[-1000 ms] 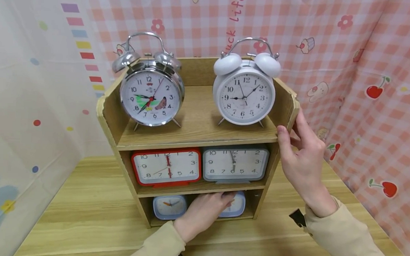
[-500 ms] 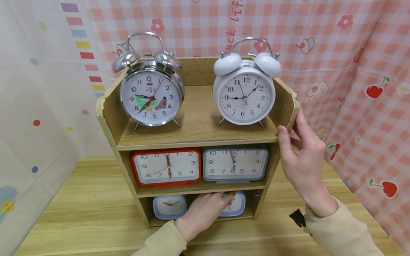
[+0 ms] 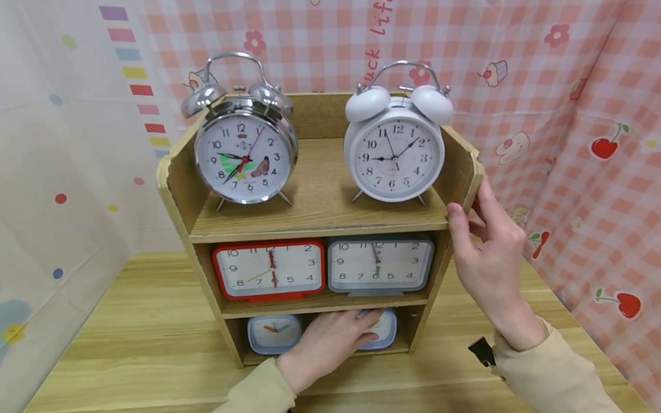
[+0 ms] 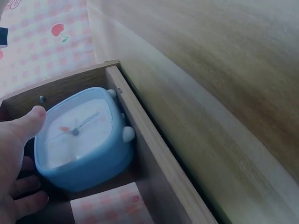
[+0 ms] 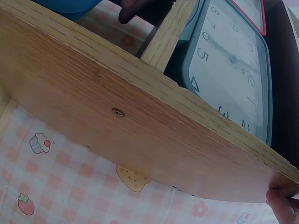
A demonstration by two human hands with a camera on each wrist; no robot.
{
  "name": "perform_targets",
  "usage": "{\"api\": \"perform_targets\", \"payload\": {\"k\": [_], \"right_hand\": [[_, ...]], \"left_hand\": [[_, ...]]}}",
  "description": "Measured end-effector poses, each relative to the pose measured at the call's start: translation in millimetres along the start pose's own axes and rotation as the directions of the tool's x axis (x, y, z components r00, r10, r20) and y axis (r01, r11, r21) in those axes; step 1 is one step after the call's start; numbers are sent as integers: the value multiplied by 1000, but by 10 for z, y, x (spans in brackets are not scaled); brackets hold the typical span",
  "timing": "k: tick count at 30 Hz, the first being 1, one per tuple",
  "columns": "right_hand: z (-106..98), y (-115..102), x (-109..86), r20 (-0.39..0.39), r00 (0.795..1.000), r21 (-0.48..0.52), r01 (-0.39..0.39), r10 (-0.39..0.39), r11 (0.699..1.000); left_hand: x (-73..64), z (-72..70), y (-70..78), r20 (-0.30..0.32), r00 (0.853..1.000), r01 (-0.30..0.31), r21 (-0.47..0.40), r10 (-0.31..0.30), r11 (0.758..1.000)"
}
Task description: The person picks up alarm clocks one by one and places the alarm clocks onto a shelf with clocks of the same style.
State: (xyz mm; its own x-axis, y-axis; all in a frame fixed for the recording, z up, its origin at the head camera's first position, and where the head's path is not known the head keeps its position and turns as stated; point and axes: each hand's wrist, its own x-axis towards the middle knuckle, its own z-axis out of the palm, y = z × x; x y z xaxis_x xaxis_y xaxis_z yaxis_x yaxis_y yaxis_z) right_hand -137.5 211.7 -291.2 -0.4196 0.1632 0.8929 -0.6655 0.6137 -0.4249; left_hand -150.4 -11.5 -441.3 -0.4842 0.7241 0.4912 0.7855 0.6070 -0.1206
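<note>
In the head view a small light-blue clock [image 3: 382, 330] stands in the right part of the bottom shelf. My left hand [image 3: 328, 340] reaches in beside it, fingers loosely extended. The left wrist view shows the thumb at the edge of the blue clock [image 4: 77, 135] and the other fingers spread alongside; whether they touch it I cannot tell. My right hand [image 3: 490, 254] grips the right side panel of the wooden shelf unit [image 3: 319, 224], thumb on the front edge and fingers behind. Another small blue clock [image 3: 274, 333] stands left on the bottom shelf.
A silver twin-bell alarm clock [image 3: 245, 158] and a white one [image 3: 394, 160] stand on top. A red clock [image 3: 268, 268] and a grey clock [image 3: 380, 266] fill the middle shelf. The unit stands on a wood-grain table [image 3: 134, 345] before a checked cloth [image 3: 325, 48].
The left hand's thumb and fingers have spread apart a little beside the right blue clock. The right hand stays on the shelf unit, and the clocks stand as before.
</note>
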Motion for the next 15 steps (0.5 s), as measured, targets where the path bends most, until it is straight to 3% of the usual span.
{"api": "perform_targets", "payload": {"k": [9,15], "right_hand": [[-16,-3,-3,27,1000,-21,-4,5,1000],[-58,29,-15,34,999,-2,-4,4,1000]], "left_hand": [[-110,-74,-54,30,999,-23,-41,24,999],[-230,-142,-70,13,998,-64,-30,64,997]]}}
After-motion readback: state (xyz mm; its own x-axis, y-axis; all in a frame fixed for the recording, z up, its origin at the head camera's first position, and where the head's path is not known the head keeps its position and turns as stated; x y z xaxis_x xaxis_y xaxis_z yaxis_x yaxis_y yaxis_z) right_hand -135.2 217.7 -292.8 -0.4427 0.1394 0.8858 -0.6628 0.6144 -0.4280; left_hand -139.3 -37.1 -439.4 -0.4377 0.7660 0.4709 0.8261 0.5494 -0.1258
